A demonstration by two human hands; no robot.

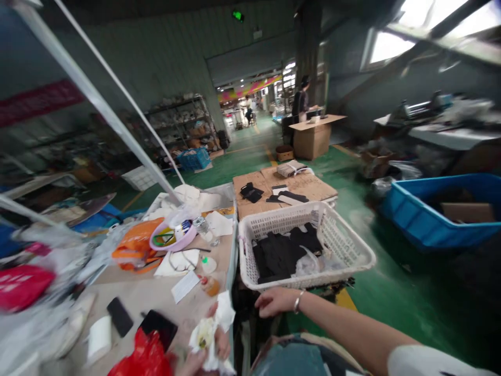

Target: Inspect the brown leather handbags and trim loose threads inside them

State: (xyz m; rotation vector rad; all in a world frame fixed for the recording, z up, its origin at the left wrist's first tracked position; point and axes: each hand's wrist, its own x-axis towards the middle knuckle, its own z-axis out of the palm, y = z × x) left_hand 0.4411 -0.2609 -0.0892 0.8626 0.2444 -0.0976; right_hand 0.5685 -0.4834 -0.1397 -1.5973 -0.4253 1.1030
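Note:
At the bottom, over the table's near edge, my left hand (222, 343) is closed around a crumpled white paper napkin (209, 360). Something yellowish, blurred and too small to name, lies in the napkin's folds. My right hand (277, 301), with a bracelet at the wrist, reaches in from the right. Its fingers are loosely bent, and I see nothing in them. Just beyond it stands a white plastic basket (346, 261) holding black fabric pieces (276, 256) and some clear plastic. Whether the right hand touches the basket's rim cannot be told.
The table (148, 292) carries a red plastic bag (143, 355), a dark phone (120, 316), a paper roll (99, 337), a small orange bottle (210, 285) and a lilac bowl (182, 243). Cardboard (250, 180) lies behind the basket. A blue tub (415, 224) stands right. A person (301, 102) stands farther back.

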